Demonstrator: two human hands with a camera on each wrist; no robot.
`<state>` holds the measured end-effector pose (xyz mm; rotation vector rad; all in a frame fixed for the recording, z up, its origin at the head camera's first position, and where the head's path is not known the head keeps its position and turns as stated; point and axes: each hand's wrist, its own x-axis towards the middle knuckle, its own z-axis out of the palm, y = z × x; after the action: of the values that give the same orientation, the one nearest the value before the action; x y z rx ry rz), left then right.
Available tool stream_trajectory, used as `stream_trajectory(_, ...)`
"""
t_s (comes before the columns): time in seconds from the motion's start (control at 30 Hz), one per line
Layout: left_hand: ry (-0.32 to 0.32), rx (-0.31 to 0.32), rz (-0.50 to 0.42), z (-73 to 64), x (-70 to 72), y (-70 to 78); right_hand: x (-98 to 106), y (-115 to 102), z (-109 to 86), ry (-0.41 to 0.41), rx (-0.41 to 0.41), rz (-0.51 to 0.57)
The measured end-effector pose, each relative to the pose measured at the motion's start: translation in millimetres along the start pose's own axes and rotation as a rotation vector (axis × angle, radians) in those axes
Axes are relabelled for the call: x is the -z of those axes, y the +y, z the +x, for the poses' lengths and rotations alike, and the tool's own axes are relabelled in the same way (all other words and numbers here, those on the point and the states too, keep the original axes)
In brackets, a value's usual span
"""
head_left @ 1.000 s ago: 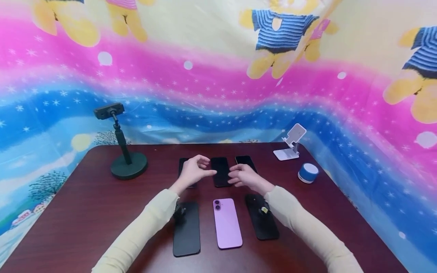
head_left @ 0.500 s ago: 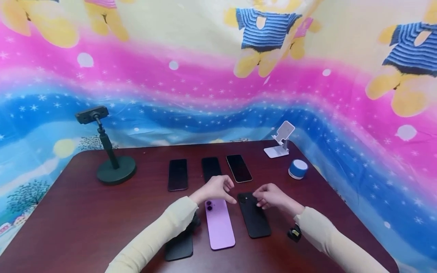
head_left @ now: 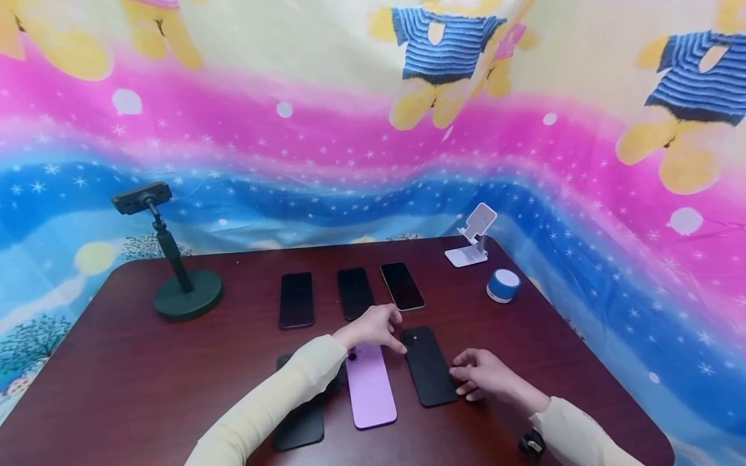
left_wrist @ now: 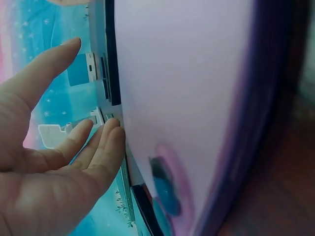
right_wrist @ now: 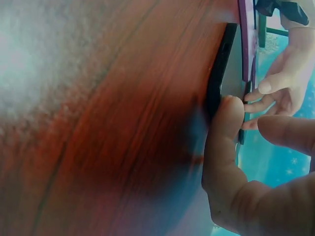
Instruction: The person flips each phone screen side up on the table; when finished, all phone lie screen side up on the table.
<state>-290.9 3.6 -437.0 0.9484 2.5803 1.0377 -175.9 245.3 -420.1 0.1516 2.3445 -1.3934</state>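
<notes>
A black smartphone (head_left: 430,372) lies back up, its camera at the far left corner. My right hand (head_left: 488,374) is at its right long edge; in the right wrist view a fingertip (right_wrist: 231,104) meets the phone's side. At the far left corner of that phone is my left hand (head_left: 375,325), thumb apart from the loosely bent fingers and nothing held. The left hand hangs over the top of a lilac smartphone (head_left: 373,391), which fills much of the left wrist view. Partly hidden under the left sleeve is a dark grey smartphone (head_left: 300,427).
Behind lie a left black phone (head_left: 296,301), a middle one (head_left: 354,291) and a right one (head_left: 402,285), screens up. A dark green stand (head_left: 186,294) is at the back left. A white phone stand (head_left: 469,252) and a blue-and-white cylinder (head_left: 503,286) sit back right.
Both hands have come from the back row to the front right phone. Lately the right hand slid from the phone's top down to its right edge. The head view has shifted rightward.
</notes>
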Motion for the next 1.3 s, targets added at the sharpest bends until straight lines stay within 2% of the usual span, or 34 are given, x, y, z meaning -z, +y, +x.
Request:
stream_trajectory(0.3, -0.071, -0.028, -0.024, -0.8, -2.1, 2.2, 2, 9, -12.6, -0.136, 0.030, 0.129)
stream_trajectory(0.47, -0.082, -0.051, -0.051, -2.6, -2.8, 3.4, -3, 11, -14.4, -0.166, 0.048, 0.198)
stream_trajectory(0.63, -0.063, -0.050, -0.091, -3.9, -7.2, 5.4, -7, 10, -15.0, -0.153, 0.033, 0.212)
stream_trajectory(0.87, -0.004, 0.027, -0.185, -2.7, -9.0, 5.7, -11, 8, -13.2, -0.124, 0.024, 0.221)
stream_trajectory(1.1, -0.008, 0.082, -0.266, -3.0, -8.7, 8.1, -15, 9, -13.7, -0.091, 0.042, 0.220)
stream_trajectory(1.3, 0.017, 0.116, -0.314, -3.4, -10.7, 8.2, -18, 11, -14.4, -0.065, 0.050, 0.201)
